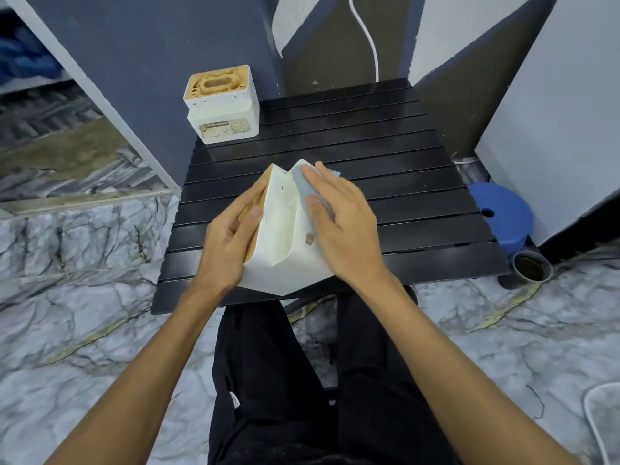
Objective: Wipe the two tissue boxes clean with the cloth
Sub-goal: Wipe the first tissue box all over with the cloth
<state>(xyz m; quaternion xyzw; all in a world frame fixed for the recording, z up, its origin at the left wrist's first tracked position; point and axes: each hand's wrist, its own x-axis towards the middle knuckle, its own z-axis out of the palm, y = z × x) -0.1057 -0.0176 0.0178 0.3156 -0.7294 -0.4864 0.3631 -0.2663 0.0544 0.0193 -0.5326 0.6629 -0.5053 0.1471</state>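
seated person in black trousers (275,380), both bare arms reaching forward over a black slatted tabletop (402,196).

near white plastic tissue box (285,243): up at the near edge of the tabletop, tipped on an edge so one corner points down toward the lap. whether it rests on the slats i cannot tell. its tan wooden lid end is turned to the left, mostly hidden behind the palm.

left hand (231,236): holds the box at the lid end, fingers curled round it, thumb laid along the upper white face.

right hand (339,223): flat, fingers straight and close together, pressing a folded grey-blue cloth (300,182) against the right-hand face of the box. the cloth shows only as a strip beside the fingers and a bit past the fingertips. the rest sits under the palm.

small brown smudge (309,239) on the white face, just beside the right thumb. a few dark specks higher up on the same box.

second white square plastic tissue box (223,112): upright at the far left corner of the tabletop, well apart from both hands, untouched. its tan lid with an oval slot faces up and is stained. there is a worn label on its front.

around: blue round plastic stool (500,213) on the floor right of the tabletop, with a dark cylindrical cup (531,268) near it. grey marble-patterned floor (84,263). a white cable (367,45) runs down the far wall.
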